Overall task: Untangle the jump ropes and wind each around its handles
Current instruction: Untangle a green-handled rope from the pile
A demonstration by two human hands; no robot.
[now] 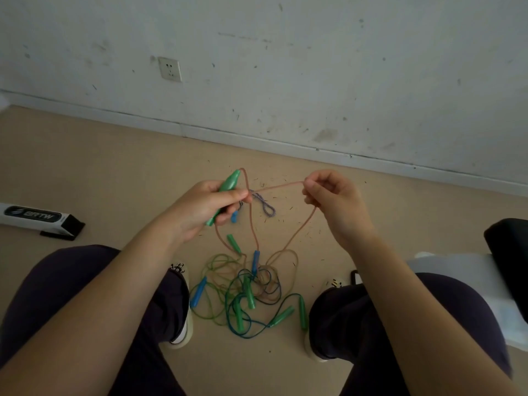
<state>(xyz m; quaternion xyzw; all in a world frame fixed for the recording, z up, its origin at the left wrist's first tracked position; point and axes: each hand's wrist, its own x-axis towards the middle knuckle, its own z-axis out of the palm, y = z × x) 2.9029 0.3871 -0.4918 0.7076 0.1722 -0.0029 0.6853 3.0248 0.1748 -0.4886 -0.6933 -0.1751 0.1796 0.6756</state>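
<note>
My left hand grips a green handle, and a blue piece shows under its fingers. An orange rope runs from that handle to my right hand, which pinches it, then drops to the floor. A blue-and-white braided cord hangs in a loop beside my left thumb. On the floor between my feet lies a tangled pile of ropes, green, blue and orange, with several green handles and blue handles in it.
A white and black box lies on the floor at the left. A white wall with a socket stands ahead. A black and white object is at the right edge. My knees frame the pile.
</note>
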